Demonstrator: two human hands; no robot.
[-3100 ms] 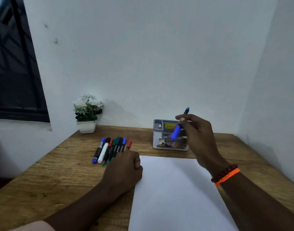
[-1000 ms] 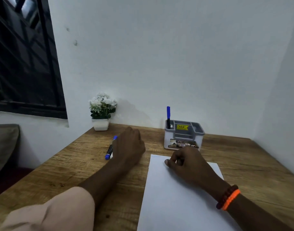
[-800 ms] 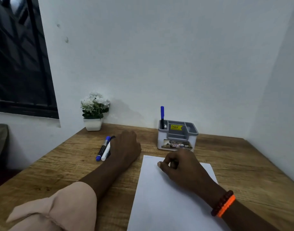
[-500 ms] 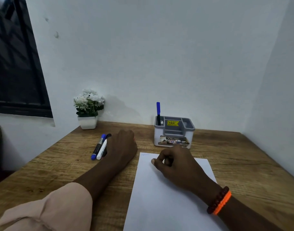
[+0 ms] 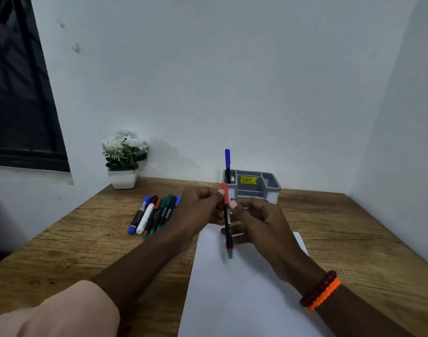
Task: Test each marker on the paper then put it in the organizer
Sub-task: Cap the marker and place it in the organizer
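Note:
Both hands hold one red-capped black marker [image 5: 227, 227] upright above the top of the white paper [image 5: 232, 288]. My left hand [image 5: 198, 210] pinches its red cap at the top; my right hand [image 5: 259, 220] grips the black barrel. The grey organizer [image 5: 254, 188] stands just behind the hands, with a blue-capped marker [image 5: 227, 161] upright in its left slot. A row of several markers [image 5: 152, 215] lies on the wooden table left of my left hand.
A small white pot of white flowers [image 5: 123, 161] stands at the back left by the wall. A dark window [image 5: 18, 93] is on the left. White walls close the table at the back and right. Bare wood [image 5: 354, 239] shows right of the paper.
My left hand has lifted a red-capped marker from the row and brought it over the paper. My right hand rose from the paper and took hold of its barrel.

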